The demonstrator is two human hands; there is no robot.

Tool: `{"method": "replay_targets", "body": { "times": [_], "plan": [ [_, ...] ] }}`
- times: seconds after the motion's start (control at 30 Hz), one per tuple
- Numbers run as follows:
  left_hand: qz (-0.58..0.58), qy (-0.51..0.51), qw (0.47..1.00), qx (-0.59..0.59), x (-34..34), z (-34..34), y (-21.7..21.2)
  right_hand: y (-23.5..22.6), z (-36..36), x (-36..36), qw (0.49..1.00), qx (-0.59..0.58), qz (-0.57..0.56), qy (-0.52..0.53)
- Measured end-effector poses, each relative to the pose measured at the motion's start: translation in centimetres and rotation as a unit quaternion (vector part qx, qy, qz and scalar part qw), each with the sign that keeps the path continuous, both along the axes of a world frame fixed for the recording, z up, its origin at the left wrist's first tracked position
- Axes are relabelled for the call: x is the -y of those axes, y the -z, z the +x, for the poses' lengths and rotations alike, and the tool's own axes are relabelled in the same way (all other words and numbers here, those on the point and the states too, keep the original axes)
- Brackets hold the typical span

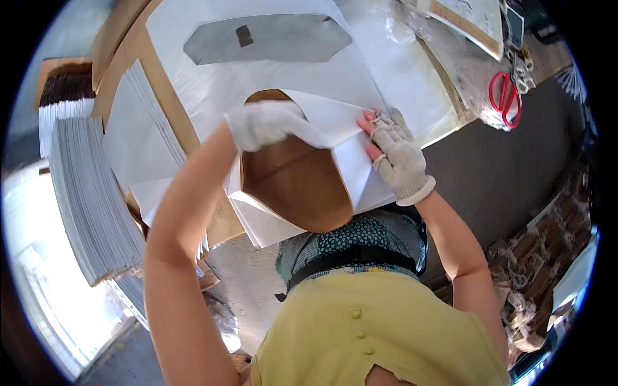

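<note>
Head view, the only 1 there is: a half-folded paper bag, white outside and brown inside, is held up over the work table, right in front of the person's chest. Its open bottom is turned toward the camera, so the brown lining and the angled fold lines can be seen.

The left hand, in a white glove, is closed over the top flap and pressing it down. The right hand, in a fingerless knit glove, is laid flat and spread against the bag's right edge, with bare fingertips on the paper.

The bag is judged light and thin, stiff only along its creases, easily dented or torn, and probably a bit slick under gloves. It's best gripped at the folded edges and corners, not mid-panel.

A stack of flat white sheets is piled at left, and red scissors are lying at upper right.
</note>
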State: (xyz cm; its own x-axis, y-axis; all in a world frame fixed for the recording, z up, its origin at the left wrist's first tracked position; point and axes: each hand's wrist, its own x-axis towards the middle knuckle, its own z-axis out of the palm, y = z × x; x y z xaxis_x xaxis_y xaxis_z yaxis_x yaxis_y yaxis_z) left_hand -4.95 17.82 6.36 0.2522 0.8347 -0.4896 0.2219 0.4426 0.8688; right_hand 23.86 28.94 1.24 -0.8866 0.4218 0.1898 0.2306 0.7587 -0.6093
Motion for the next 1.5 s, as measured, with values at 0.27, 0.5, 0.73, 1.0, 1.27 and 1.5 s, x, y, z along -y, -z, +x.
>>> {"method": "replay_targets", "body": {
  "times": [0.27,0.5,0.73,1.0,1.27,1.5],
  "plan": [
    [-0.120,-0.155,0.960,-0.202,-1.0,0.8,-0.2,0.2,-0.6,1.6,0.987,0.084,0.140,0.001],
    [0.010,-0.106,0.901,-0.421,-0.7,1.7,3.0,1.4,1.8,5.6,0.968,0.048,0.142,-0.199],
    [0.050,-0.110,0.869,-0.479,1.5,2.4,-2.1,0.5,-5.1,2.7,0.980,0.062,0.173,-0.078],
    [0.177,-0.456,0.795,-0.358,17.1,5.8,1.6,0.1,-10.7,1.5,0.969,0.048,0.185,-0.158],
    [0.126,-0.564,0.813,0.075,20.0,1.8,3.6,1.0,-16.4,5.2,0.962,0.005,0.163,-0.220],
    [0.112,-0.565,0.804,0.146,20.4,0.5,5.0,5.0,-17.0,13.9,0.927,0.115,-0.306,-0.182]
  ]
}}
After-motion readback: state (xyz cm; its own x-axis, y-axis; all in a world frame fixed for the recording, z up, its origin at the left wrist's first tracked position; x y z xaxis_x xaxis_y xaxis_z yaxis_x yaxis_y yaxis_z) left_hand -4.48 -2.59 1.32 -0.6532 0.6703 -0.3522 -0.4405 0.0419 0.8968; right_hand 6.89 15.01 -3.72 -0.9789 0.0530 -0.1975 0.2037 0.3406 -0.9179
